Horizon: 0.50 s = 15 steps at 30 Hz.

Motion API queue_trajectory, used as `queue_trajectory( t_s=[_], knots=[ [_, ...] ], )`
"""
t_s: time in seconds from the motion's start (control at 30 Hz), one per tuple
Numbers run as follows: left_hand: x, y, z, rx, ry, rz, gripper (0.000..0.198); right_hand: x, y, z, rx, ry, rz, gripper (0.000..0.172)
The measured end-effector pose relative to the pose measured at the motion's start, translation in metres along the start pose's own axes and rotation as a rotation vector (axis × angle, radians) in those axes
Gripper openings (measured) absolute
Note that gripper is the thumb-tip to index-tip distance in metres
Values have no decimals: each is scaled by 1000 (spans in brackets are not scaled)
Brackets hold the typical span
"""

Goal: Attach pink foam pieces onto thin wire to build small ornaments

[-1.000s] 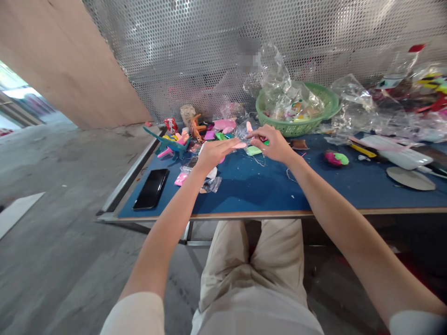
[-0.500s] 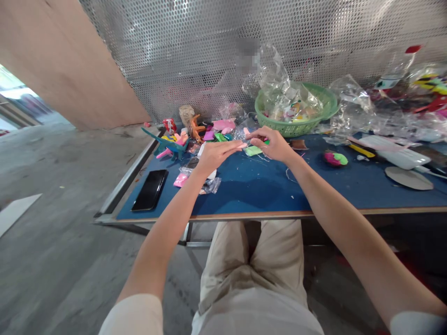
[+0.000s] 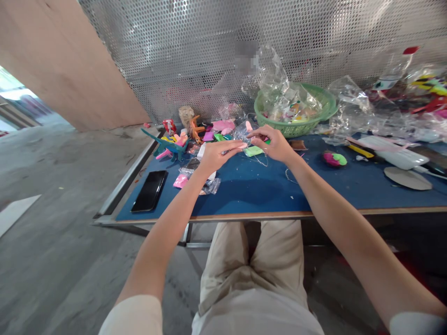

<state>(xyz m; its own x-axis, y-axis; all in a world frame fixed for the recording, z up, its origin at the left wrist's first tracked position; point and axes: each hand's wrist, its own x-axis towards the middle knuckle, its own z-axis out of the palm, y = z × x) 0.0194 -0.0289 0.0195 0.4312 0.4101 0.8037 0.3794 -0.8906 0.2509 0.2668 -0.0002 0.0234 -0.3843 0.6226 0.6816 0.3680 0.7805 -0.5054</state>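
Here I have the left hand (image 3: pixel 215 156) lightly gripping a pink piece (image 3: pixel 243 145) above the tabletop (image 3: pixel 254 188), probably so it sits steady within reach of the right hand (image 3: pixel 273 142), curled close beside it, though whether that one pinches anything I can't tell.

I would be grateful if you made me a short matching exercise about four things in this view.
Column one
1. Black rectangular phone
2. Light green plastic basket
3. Clear plastic bottle
4. Person's bare left hand

Column two
A. Topped with a red cap
B. Fingers stretched toward the bare right hand
C. Lying flat near the left end of the blue tabletop
D. Holding crumpled clear plastic

Right pairs: 1-C, 2-D, 3-A, 4-B.
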Motion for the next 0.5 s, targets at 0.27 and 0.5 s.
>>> queue_trajectory(
  t_s=[0.27, 0.5],
  knots=[
    [-2, -3, 8, -29, 61, 44, 24, 1, 0, 2, -4, -19, -13, 44],
    [-3, -3, 9, 114, 82, 136, 20, 0, -3, 3, -7, -2, -15, 40]
  ],
)
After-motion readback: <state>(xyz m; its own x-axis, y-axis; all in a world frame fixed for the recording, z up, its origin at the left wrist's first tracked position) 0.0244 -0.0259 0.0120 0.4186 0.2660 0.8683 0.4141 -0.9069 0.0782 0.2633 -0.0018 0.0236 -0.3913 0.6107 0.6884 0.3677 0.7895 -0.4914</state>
